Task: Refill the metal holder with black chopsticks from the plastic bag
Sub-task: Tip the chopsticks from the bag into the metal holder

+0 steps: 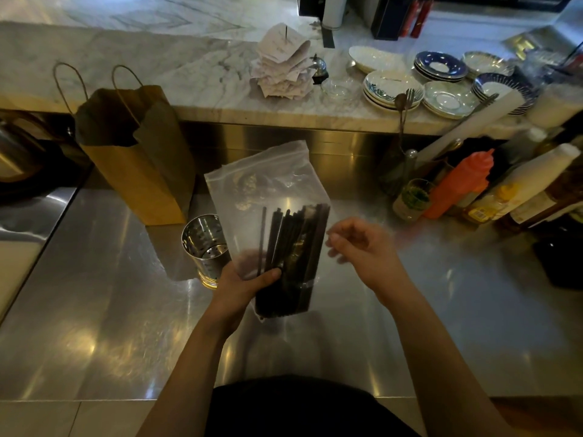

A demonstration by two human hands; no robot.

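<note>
A clear plastic zip bag [262,184] stands upright over the steel counter, with a bundle of black chopsticks [291,257] inside its lower half. My left hand [243,287] grips the bag's lower part, thumb across the front of the bundle. My right hand [359,247] hovers just right of the bag with loosely curled fingers and holds nothing. The perforated metal holder [206,246] stands upright on the counter, just left of the bag and behind my left hand; its inside looks empty.
A brown paper bag [135,152] stands behind the holder at the left. Sauce bottles, including an orange one [460,184], crowd the right side. Stacked plates [391,89] and a spike of paper slips [284,64] sit on the marble ledge beyond.
</note>
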